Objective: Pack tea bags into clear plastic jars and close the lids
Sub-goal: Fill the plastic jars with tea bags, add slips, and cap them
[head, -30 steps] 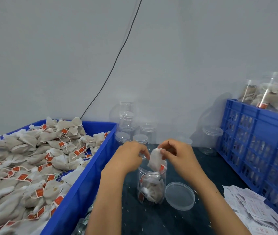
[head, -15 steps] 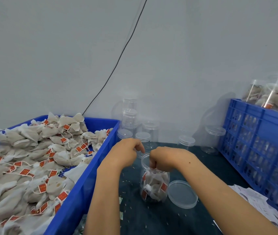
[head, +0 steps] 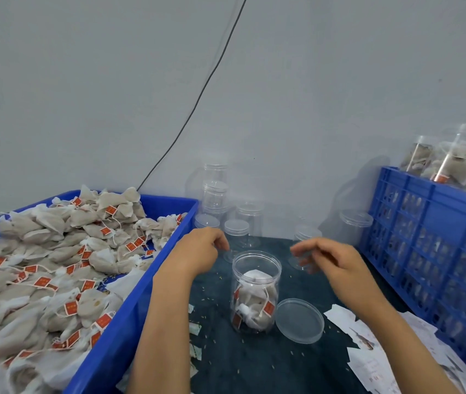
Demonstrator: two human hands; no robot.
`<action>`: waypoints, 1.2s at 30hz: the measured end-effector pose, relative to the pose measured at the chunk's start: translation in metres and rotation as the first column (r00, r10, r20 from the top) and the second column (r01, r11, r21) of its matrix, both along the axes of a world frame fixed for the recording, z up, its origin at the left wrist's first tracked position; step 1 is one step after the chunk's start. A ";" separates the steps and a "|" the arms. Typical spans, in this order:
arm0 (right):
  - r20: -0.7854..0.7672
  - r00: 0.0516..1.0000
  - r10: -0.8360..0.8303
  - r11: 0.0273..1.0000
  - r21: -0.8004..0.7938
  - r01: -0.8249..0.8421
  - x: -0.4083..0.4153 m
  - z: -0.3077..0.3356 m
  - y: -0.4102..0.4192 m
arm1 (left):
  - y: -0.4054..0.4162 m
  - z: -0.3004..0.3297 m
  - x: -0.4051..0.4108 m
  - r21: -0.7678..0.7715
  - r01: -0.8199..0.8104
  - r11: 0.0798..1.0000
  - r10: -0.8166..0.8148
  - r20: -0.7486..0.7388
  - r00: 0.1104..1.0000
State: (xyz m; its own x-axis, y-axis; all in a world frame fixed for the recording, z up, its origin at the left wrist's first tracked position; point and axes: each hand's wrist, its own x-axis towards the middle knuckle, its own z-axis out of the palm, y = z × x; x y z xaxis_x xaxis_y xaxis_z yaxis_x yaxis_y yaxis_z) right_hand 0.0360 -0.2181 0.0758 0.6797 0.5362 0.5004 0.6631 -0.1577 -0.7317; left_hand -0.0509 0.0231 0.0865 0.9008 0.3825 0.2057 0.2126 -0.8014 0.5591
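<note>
While loosely curled and holding nothing, left hand (head: 197, 251) and right hand (head: 331, 258) either side of the open jar (head: 255, 291) of tea bags (head: 254, 304).

Glossy clear plastic jar (head: 255, 291); matt dark cloth tabletop (head: 254, 365).

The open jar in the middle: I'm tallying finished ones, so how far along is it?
Done: filled jars stand on the blue crate. In hand: the open jar is roughly two-thirds full of tea bags; the left hand and right hand hover beside its mouth, holding nothing. Left: more bags from the bin, then the lid, lying beside the jar.
</note>
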 end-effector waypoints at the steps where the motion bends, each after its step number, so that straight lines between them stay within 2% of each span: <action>1: -0.049 0.997 -0.064 0.998 0.026 0.065 0.004 -0.016 -0.008 | 0.000 0.001 -0.002 0.009 -0.013 1.000 0.013 -0.019 1.000; 3: -0.131 0.972 -0.196 0.980 0.015 0.200 0.015 -0.047 -0.020 | -0.002 0.003 -0.004 0.028 -0.032 0.999 0.034 -0.053 0.998; 8: -0.191 0.859 -0.475 0.871 0.038 0.490 0.035 -0.089 -0.039 | -0.007 0.004 -0.009 0.054 -0.074 0.996 0.081 -0.124 0.989; 15: -0.051 0.841 -0.539 0.841 -0.088 0.534 0.037 -0.106 -0.045 | -0.010 -0.026 -0.026 0.147 -0.080 0.986 0.128 -0.354 0.926; 18: -0.037 0.853 -0.520 0.848 -0.135 0.512 0.037 -0.110 -0.045 | -0.007 -0.050 -0.035 0.087 -0.019 0.996 0.056 -0.449 0.892; 20: -0.033 0.857 -0.514 0.850 -0.156 0.504 0.036 -0.112 -0.044 | -0.005 -0.065 -0.041 0.043 -0.005 0.999 0.024 -0.454 0.891; 26: -0.010 0.856 -0.518 0.836 -0.218 0.503 0.036 -0.114 -0.044 | 0.009 -0.081 -0.045 0.076 -0.075 0.994 0.097 -0.359 0.928; 31: 0.032 0.859 -0.512 0.818 -0.287 0.498 0.037 -0.113 -0.045 | 0.006 -0.081 -0.047 0.069 -0.152 0.986 0.163 -0.203 0.965; 34: 0.106 0.840 -0.531 0.743 -0.419 0.522 0.040 -0.114 -0.049 | -0.005 -0.062 -0.046 -0.007 -0.200 0.980 0.200 0.085 0.976; 36: 0.134 0.835 -0.533 0.696 -0.490 0.524 0.041 -0.114 -0.050 | -0.019 -0.042 -0.041 -0.020 -0.179 0.984 0.176 0.330 0.927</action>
